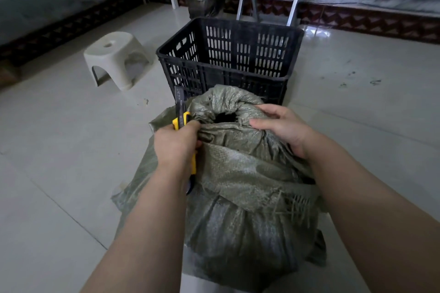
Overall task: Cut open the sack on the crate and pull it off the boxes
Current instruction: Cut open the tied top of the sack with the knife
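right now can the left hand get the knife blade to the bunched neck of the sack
Probably yes. The left hand grips the yellow knife right beside the sack neck, blade pointing up and away. The right hand rests on the neck's far side, clear of the blade.

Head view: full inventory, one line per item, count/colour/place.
sack: 1, grey-green woven, centre foreground, neck bunched with a dark opening
utility knife: 1, yellow handle, blade out and pointing up, at the sack's left
crate: 1, black slotted plastic, behind the sack
stool: 1, white plastic, on the floor at left
bin: 1, dark liner, by the back wall
metal frame legs: silver, behind the crate
left hand: 1, closed round the knife handle
right hand: 1, fingers resting on the sack's neck
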